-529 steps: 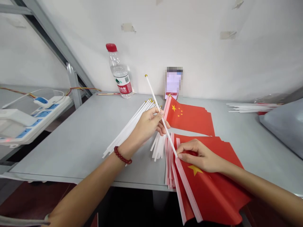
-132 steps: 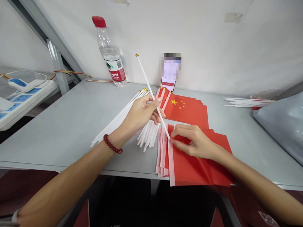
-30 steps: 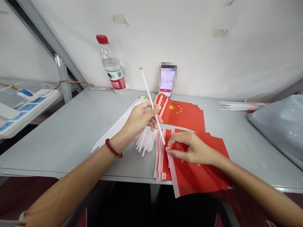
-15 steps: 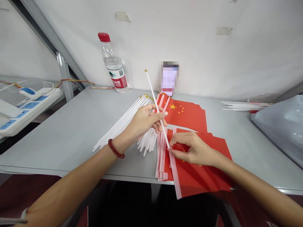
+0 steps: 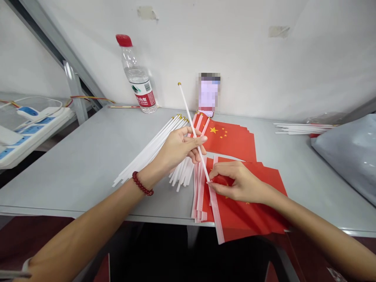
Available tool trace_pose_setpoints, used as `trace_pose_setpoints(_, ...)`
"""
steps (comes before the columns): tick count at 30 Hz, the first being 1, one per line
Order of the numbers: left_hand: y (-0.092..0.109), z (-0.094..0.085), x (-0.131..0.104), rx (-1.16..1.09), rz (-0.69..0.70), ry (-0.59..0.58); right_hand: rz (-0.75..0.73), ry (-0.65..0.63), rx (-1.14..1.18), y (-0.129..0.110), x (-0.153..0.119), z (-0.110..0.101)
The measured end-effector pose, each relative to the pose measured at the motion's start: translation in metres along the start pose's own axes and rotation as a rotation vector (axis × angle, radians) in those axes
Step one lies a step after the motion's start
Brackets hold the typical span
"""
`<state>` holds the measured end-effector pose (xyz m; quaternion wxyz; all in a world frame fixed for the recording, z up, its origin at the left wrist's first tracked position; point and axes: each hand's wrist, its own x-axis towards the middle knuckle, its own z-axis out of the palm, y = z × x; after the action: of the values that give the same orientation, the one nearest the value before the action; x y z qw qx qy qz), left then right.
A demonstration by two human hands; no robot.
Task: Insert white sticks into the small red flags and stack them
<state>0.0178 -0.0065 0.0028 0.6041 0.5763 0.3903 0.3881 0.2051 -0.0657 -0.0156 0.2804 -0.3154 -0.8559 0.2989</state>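
A: Position of the white stick?
B: Tilted above the desk, gold tip up, lower end at the top of the pale hem of the red flag.
A: Fingers?
B: Left hand: thumb and fingers pinch the stick mid-length. Right hand: thumb and forefinger pinch the hem's top corner.
A: Surroundings?
B: Under the right hand, more red flags. Beyond them, flags on sticks, near a phone leaning on the wall. By the left forearm, loose gold-tipped sticks.
A: Farther out?
B: Bottle at left rear; grey bag at far right.
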Motion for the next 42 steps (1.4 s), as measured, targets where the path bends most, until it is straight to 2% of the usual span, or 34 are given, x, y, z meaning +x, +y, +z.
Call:
trace_pose_setpoints(28, -0.0051, 0.0005, 0.0015, 0.053, -0.021, -0.027, -0.008, -0.007, -0.007, 0.0019, 0.0001, 0.0030)
trace_pose_setpoints(42, -0.0087, 0.0032, 0.0010, 0.116, -0.026, 0.059, 0.063, -0.030, 0.002, 0.0006, 0.0023, 0.0010)
